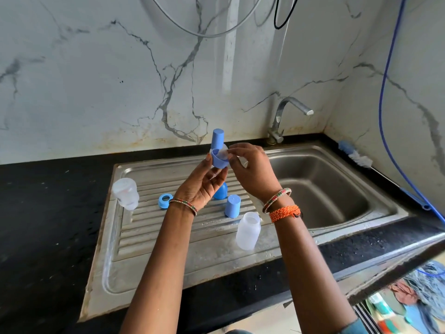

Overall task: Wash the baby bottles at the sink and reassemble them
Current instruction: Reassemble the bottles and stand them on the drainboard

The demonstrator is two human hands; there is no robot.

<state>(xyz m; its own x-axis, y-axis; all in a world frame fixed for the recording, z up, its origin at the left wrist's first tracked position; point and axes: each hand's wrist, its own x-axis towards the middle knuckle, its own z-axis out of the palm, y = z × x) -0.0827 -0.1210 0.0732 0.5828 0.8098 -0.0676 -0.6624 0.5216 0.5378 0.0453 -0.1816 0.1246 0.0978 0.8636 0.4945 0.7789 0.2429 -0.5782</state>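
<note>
We hold the blue plastic screw collar [218, 161] up above the ribbed steel draining board [168, 227], a little toward the round steel sink basin [320, 189]. Our left hand [204, 186] cups the collar from below, thumb and fingers curled round its rim. Our right hand [252, 169] pinches the clear soft teat [222, 153] at its edge and feeds it into the collar's opening; the fingertips are drawn close together on the silicone.

On the draining board stand the parts still to be joined: a frosted white plastic bottle body [248, 231] at the near edge closest to the basin, a second frosted bottle body [125, 193] at the far-left side, a loose blue ring [165, 200] beside it, a blue cylindrical cap [232, 206] just behind the near bottle, and a blue domed piece [221, 191] partly hidden behind our left hand. A taller blue cap [218, 138] shows above our fingers; we cannot tell what it rests on.

We judge all these parts light and, after washing, likely wet and slippery. The collar is stiff, so it is best gripped round its outer wall. The teat is soft and will fold, so it should be taken by its flange and pulled through evenly until it seats. The bottle bodies look thin-walled and easy to tip, so each is best held round the middle.
</note>
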